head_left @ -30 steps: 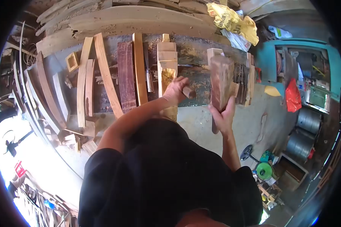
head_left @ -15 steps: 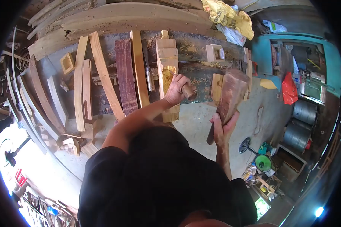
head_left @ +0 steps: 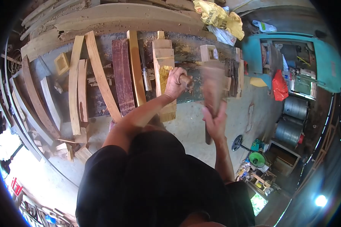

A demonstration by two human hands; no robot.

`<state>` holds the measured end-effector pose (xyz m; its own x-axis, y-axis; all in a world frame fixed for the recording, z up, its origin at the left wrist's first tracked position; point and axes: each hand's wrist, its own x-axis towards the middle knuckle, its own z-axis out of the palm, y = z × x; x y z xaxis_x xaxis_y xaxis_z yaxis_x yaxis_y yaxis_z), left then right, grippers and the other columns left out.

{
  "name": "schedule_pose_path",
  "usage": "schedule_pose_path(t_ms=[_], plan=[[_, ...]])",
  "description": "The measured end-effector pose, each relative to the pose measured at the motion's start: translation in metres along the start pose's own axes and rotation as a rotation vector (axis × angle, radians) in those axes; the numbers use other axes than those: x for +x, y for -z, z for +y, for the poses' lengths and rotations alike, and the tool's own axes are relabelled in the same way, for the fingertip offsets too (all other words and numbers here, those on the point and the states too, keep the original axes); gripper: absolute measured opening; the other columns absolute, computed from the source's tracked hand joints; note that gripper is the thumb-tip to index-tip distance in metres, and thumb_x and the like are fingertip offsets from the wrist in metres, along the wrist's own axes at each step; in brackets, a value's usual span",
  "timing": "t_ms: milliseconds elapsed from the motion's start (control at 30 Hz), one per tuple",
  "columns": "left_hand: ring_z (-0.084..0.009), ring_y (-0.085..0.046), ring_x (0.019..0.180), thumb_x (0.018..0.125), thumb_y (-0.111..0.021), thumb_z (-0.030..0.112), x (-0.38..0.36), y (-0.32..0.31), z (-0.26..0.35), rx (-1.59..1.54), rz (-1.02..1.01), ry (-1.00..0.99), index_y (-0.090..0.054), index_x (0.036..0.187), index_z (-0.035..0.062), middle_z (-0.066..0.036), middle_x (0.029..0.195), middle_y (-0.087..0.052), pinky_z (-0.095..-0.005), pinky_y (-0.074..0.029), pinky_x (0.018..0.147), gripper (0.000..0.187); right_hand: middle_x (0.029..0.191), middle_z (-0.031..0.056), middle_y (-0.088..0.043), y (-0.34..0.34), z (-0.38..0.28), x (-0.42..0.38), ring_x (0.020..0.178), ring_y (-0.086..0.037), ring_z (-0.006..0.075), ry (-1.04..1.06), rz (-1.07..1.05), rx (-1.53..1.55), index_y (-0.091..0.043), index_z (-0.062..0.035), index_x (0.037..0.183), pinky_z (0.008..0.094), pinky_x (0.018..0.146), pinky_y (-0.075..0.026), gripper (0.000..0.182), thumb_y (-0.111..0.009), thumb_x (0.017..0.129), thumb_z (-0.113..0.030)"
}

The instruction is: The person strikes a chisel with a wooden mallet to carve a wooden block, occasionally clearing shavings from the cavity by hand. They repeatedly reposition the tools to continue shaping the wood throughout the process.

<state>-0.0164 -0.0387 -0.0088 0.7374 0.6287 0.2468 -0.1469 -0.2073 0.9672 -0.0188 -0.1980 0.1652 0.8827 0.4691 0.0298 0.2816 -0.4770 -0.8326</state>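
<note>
My left hand point(head_left: 173, 84) is wrapped round the wooden handle of a chisel point(head_left: 187, 82), whose blade is hidden behind my fingers. It rests at a pale wooden workpiece point(head_left: 164, 57) with a rough yellow cut area beside my knuckles. My right hand point(head_left: 217, 123) grips the narrow end of a wooden mallet point(head_left: 213, 85). The mallet's head is smeared by motion and stands to the right of the chisel handle, apart from it. A second chisel point(head_left: 147, 79) lies on the bench, left of the workpiece.
On the dark bench lie a purplish board point(head_left: 122, 75), several long pale strips point(head_left: 102, 73) and a small hollow wooden block point(head_left: 209, 53). Large planks point(head_left: 121, 19) run along the back. A teal machine point(head_left: 326, 60) and metal drums point(head_left: 290, 130) stand at the right.
The mallet and my right hand have moved left, closer to the chisel handle. My left hand keeps its hold at the workpiece. The whole view has shifted slightly.
</note>
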Motion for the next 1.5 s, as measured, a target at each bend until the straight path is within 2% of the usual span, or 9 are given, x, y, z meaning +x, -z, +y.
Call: schedule_pose_path(t_ms=[100, 667, 733, 767, 867, 1033, 1133, 1333, 1500], plan=[[-0.0328, -0.052, 0.084, 0.074, -0.075, 0.013, 0.006, 0.005, 0.002, -0.032, -0.062, 0.03, -0.053, 0.086, 0.0093, -0.011, 0.083, -0.054, -0.0405, -0.039, 0.081, 0.025, 0.07, 0.0068, -0.06, 0.003, 0.016, 0.011, 0.052, -0.058, 0.014, -0.015, -0.234, -0.446, -0.044, -0.0019, 0.112, 0.0295, 0.048, -0.047, 0.038, -0.067, 0.088, -0.019], [-0.0321, -0.057, 0.08, 0.069, -0.079, 0.012, 0.017, 0.006, 0.006, -0.009, -0.025, 0.157, -0.055, 0.083, 0.0081, -0.012, 0.084, -0.057, -0.0383, -0.048, 0.072, 0.028, 0.077, 0.0161, -0.063, 0.012, -0.018, 0.018, 0.066, -0.066, 0.0255, -0.089, -0.004, 0.171, -0.046, -0.0015, 0.111, 0.039, 0.063, -0.051, 0.037, -0.066, 0.088, -0.021], [-0.0292, -0.059, 0.082, 0.07, -0.079, 0.012, 0.02, 0.005, 0.012, 0.036, -0.038, 0.152, -0.056, 0.083, 0.008, -0.012, 0.085, -0.058, -0.0372, -0.048, 0.072, 0.026, 0.079, 0.0141, -0.064, 0.014, 0.0, 0.033, 0.071, -0.066, 0.024, -0.046, -0.327, -0.209, -0.046, -0.0015, 0.112, 0.0386, 0.066, -0.051, 0.037, -0.066, 0.088, -0.021], [-0.0275, -0.059, 0.083, 0.07, -0.078, 0.011, 0.02, 0.003, 0.017, -0.043, -0.023, 0.142, -0.057, 0.083, 0.008, -0.011, 0.086, -0.059, -0.0362, -0.049, 0.073, 0.026, 0.075, 0.0076, -0.061, 0.015, 0.027, 0.04, 0.057, -0.058, 0.0134, 0.119, -0.361, -0.3, -0.047, -0.0018, 0.106, 0.0289, 0.052, -0.047, 0.034, -0.068, 0.086, -0.019], [-0.0284, -0.062, 0.093, 0.072, -0.075, 0.008, 0.027, 0.004, 0.013, 0.006, -0.061, 0.233, -0.058, 0.093, 0.0064, -0.012, 0.091, -0.063, -0.0355, -0.049, 0.083, 0.027, 0.075, 0.0076, -0.061, 0.031, -0.006, 0.057, 0.058, -0.058, 0.0135, -0.038, -0.336, -0.166, -0.046, -0.0018, 0.11, 0.0291, 0.052, -0.047, 0.036, -0.068, 0.086, -0.018], [-0.0216, -0.064, 0.084, 0.076, -0.074, 0.008, 0.044, 0.005, 0.01, -0.007, -0.109, 0.371, -0.059, 0.094, 0.0071, -0.011, 0.088, -0.064, -0.0317, -0.05, 0.076, 0.024, 0.089, 0.0215, -0.064, 0.021, 0.026, 0.081, 0.083, -0.065, 0.0258, 0.147, -0.205, -0.018, -0.044, 0.0065, 0.119, 0.0386, 0.073, -0.051, 0.05, -0.068, 0.086, -0.023], [-0.016, -0.062, 0.088, 0.074, -0.076, 0.008, 0.05, 0.006, 0.02, -0.292, -0.092, 0.419, -0.063, 0.102, 0.0098, -0.008, 0.093, -0.067, -0.0305, -0.049, 0.08, 0.03, 0.09, 0.0226, -0.063, 0.018, 0.032, 0.101, 0.082, -0.065, 0.0266, 0.077, -0.49, -0.329, -0.045, 0.0054, 0.118, 0.0401, 0.073, -0.05, 0.05, -0.069, 0.086, -0.024], [-0.0135, -0.063, 0.088, 0.077, -0.078, 0.017, 0.059, 0.021, -0.002, -0.009, -0.291, 0.365, -0.064, 0.11, 0.0097, -0.008, 0.097, -0.069, -0.029, -0.05, 0.081, 0.036, 0.091, 0.0205, -0.066, 0.013, 0.004, 0.106, 0.081, -0.068, 0.0312, 0.1, -0.288, 0.024, -0.046, -0.0002, 0.119, 0.0371, 0.069, -0.051, 0.05, -0.069, 0.087, -0.03], [-0.0064, -0.06, 0.09, 0.083, -0.074, 0.008, 0.07, 0.037, -0.017, -0.27, -0.437, 0.365, -0.066, 0.109, 0.0071, 0.001, 0.101, -0.07, -0.0262, -0.051, 0.082, 0.028, 0.082, 0.0165, -0.067, -0.002, 0.002, 0.11, 0.072, -0.069, 0.0278, 0.044, -0.419, -0.343, -0.046, -0.0021, 0.118, 0.036, 0.062, -0.051, 0.044, -0.069, 0.088, -0.026]])
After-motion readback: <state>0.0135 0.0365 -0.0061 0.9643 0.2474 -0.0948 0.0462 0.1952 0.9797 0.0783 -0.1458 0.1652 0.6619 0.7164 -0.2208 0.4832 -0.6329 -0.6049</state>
